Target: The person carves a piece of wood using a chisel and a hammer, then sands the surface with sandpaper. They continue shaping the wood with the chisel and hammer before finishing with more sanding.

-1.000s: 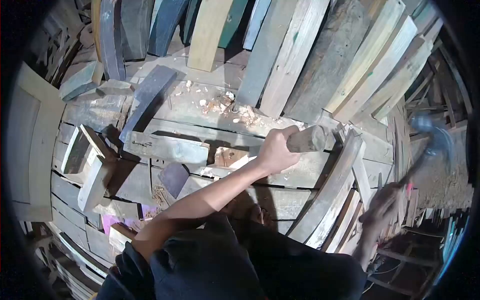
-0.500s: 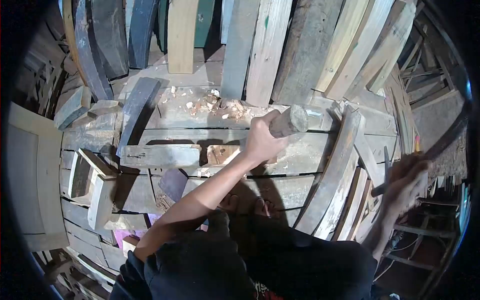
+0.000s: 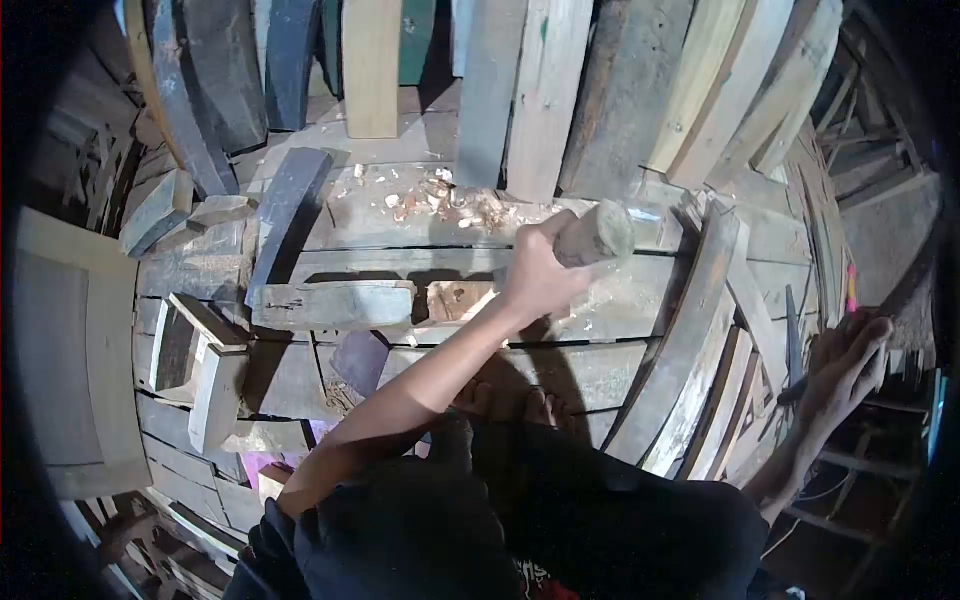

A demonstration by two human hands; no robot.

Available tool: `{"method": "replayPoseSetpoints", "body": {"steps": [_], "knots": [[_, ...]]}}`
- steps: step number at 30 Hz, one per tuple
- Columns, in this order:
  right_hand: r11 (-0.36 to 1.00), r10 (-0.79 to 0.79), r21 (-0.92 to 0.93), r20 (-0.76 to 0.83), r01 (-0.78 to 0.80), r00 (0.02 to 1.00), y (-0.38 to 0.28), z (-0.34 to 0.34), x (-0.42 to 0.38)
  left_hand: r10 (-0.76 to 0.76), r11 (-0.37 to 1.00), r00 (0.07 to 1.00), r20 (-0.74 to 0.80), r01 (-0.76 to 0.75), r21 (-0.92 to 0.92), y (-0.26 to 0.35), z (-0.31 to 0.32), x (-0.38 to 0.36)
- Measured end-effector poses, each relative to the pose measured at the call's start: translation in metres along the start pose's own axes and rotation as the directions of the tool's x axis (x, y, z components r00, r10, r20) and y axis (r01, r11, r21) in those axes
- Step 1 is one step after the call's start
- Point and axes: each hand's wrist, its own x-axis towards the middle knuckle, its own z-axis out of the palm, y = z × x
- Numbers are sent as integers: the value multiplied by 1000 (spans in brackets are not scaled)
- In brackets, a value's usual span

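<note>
My left hand (image 3: pixel 548 272) is closed around a short round wooden billet (image 3: pixel 606 230), its end grain tilted toward me. Its lower end is hidden behind the hand. Below my wrist lies a pale, chipped block of wood (image 3: pixel 458 299) on the plank floor. Out to the right, my right hand (image 3: pixel 848 358) grips a long dark tool, seemingly a machete (image 3: pixel 908 278). The butt of its handle shows under the palm, and its far end fades into shadow at the view's edge.
Planks (image 3: pixel 625 95) lean in a row at the back. Wood chips (image 3: pixel 440 200) litter the floor (image 3: pixel 400 235). Long boards (image 3: pixel 675 340) lie at right; a small wooden frame (image 3: pixel 205 365) and a grey plank piece (image 3: pixel 333 305) are at left. My feet (image 3: pixel 540 405) stand close below.
My right hand has swung a little farther out to the right with the machete. The view has shifted slightly; my left hand keeps its hold on the billet.
</note>
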Motion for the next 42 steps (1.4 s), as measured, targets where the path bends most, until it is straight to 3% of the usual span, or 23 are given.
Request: {"method": "replayPoseSetpoints", "body": {"steps": [1,4,5,6,7,9,10,13,14,17,19,22,23,26,29,30,31,33,34,37,38,39,42], "knots": [[997,-31,65,-69,36,997,5,7,0,-2,1000,1000,-17,2,6,7,0,1],[995,-103,13,5,103,995,48,29,-43,56,997,997,-45,-59,-57,3,2,4],[945,-156,-229,310,233,938,44,25,-56,81,992,995,-52,-86,-88,-1,3,3],[898,-146,-290,511,329,847,29,37,-65,62,998,998,29,-62,-21,-1,-1,1],[837,21,-444,610,319,792,11,41,-69,41,999,999,14,-41,-7,0,-3,0],[927,127,-358,577,111,807,21,38,-60,10,1000,1000,-13,-9,14,4,-1,4],[917,197,-397,513,28,835,6,39,-59,79,997,996,-30,-79,2,10,-1,2],[963,166,-267,456,-43,874,28,34,-50,121,991,991,-55,-123,-42,12,-6,3],[961,184,-270,444,-65,877,34,32,-49,5,992,998,-56,-12,-127,11,-9,3],[946,259,-292,413,-142,873,59,27,-57,-61,996,990,-125,53,-71,12,-22,-2],[935,297,-304,375,-186,878,84,28,-67,31,995,984,-176,-14,99,-14,-45,-8],[922,366,-302,475,-243,800,93,27,-77,-13,1000,980,-197,8,-23,-21,-67,-22],[908,403,-320,477,-272,781,94,29,-82,-189,969,967,-171,156,-191,-15,-74,-29],[935,349,-239,485,-263,802,128,33,-105,-85,963,991,-99,56,-265,-31,-96,-36],[881,473,-283,475,-380,742,142,40,-119,-103,993,979,-178,91,-73,-45,-110,-49],[879,474,-298,474,-372,742,153,43,-126,-211,948,959,-191,153,-280,-37,-114,-53],[876,478,-313,473,-366,740,164,44,-133,-266,928,944,-195,196,-317,-35,-122,-54],[879,464,-371,529,-298,711,178,47,-141,-361,922,894,-265,300,-244,-21,-132,-57],[881,455,-395,559,-259,693,183,49,-144,-244,964,930,-276,201,-175,-31,-142,-58],[855,510,-424,576,-300,639,189,53,-153,-206,965,969,-139,225,134,-6,-154,-68],[849,520,-432,578,-304,629,191,54,-157,-248,952,959,-137,267,152,7,-146,-72],[846,525,-436,577,-307,626,195,57,-159,-345,939,937,-59,345,-17,18,-143,-75],[851,514,-434,580,-295,631,201,61,-168,-286,948,958,-12,285,145,42,-133,-74]]}}
